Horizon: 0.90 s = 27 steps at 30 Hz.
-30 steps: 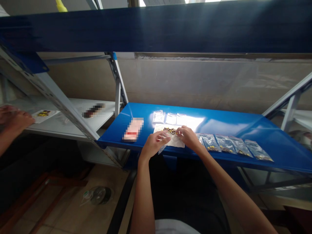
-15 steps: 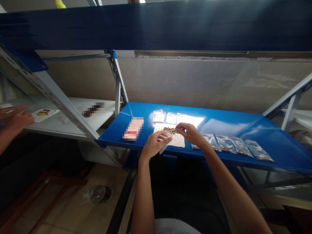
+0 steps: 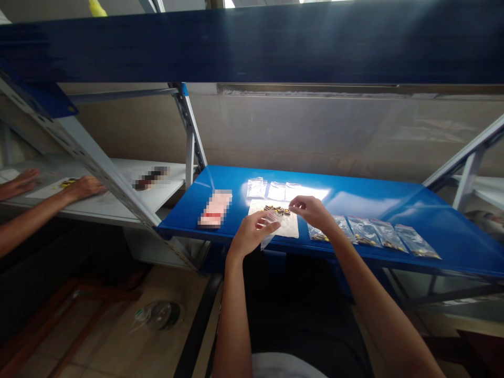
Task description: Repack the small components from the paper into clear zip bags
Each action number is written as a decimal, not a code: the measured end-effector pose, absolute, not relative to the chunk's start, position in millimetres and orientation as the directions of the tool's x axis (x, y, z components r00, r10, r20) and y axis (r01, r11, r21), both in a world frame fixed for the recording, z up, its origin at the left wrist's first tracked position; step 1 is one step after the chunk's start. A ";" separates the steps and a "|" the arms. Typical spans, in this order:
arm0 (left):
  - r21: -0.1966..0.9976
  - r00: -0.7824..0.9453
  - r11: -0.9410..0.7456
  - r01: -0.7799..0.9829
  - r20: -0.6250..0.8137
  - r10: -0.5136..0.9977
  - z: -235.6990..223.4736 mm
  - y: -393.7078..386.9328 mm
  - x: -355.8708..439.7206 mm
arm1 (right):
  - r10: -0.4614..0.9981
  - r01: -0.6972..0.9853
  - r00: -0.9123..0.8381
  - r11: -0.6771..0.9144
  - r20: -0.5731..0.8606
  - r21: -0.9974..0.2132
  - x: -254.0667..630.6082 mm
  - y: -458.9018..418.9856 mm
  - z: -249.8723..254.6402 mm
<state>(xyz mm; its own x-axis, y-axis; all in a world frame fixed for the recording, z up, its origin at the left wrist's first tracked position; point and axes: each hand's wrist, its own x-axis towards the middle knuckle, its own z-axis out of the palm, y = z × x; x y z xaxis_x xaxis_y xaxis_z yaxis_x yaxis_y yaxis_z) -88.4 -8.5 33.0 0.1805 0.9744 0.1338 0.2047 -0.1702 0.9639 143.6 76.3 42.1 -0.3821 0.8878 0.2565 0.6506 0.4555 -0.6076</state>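
My left hand (image 3: 252, 234) grips a small clear plastic bag (image 3: 268, 239) at its lower edge, above a white sheet (image 3: 286, 226) on the blue steel shelf (image 3: 452, 249). A small heap of dark and yellow parts (image 3: 277, 210) lies on the sheet. My right hand (image 3: 311, 211) hovers just right of the heap, thumb and fingertips close together. Anything between those fingertips is too small to tell. Several filled clear bags (image 3: 388, 235) lie in a row to the right of my right hand.
Several empty clear bags (image 3: 255, 187) lie behind the sheet, and a pixelated pink packet (image 3: 216, 208) lies to its left. On a white shelf (image 3: 165, 191) at left, another person's hands (image 3: 84, 188) work beside a pixelated dark item (image 3: 151, 177). A steel upright (image 3: 118, 178) stands between the shelves.
My right hand has lifted and moved right, off the heap of parts. The other person's hand has slid right along the white shelf, and the view has shifted slightly.
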 end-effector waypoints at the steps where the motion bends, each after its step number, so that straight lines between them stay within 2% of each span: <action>1: 0.964 0.175 -0.171 0.202 0.136 0.975 33.1 -8.1 -88.4 | 0.914 0.719 -0.321 0.405 0.246 -0.565 146.2 78.8 31.0; 5: 0.966 0.159 -0.173 0.192 0.143 0.977 32.9 -6.9 -88.7 | 0.919 0.798 -0.285 0.384 0.272 -0.464 143.8 82.0 -3.5; 9: 0.965 0.149 -0.170 0.202 0.141 0.979 33.8 -7.8 -90.3 | 0.910 0.827 -0.312 0.402 0.273 -0.394 136.4 82.0 -10.1; 12: 0.964 0.152 -0.166 0.209 0.136 0.979 34.4 -9.0 -92.1 | 0.916 0.820 -0.304 0.391 0.261 -0.418 137.8 79.6 0.4; 15: 0.963 0.173 -0.162 0.213 0.126 0.977 32.7 -8.9 -93.0 | 0.916 0.764 -0.302 0.399 0.265 -0.507 142.2 71.3 22.9; 17: 0.962 0.185 -0.154 0.225 0.113 0.976 31.0 -8.3 -92.4 | 0.889 0.699 -0.360 0.459 0.284 -0.548 142.3 62.9 42.2; 22: 0.955 0.212 -0.178 0.238 0.128 0.969 30.6 -7.0 -87.8 | 0.741 0.544 -0.601 0.654 0.300 -0.525 125.7 44.0 80.7; 27: 0.953 0.240 -0.206 0.223 0.151 0.959 32.0 -6.7 -84.9 | 0.669 0.494 -0.702 0.704 0.244 -0.510 114.0 43.4 89.7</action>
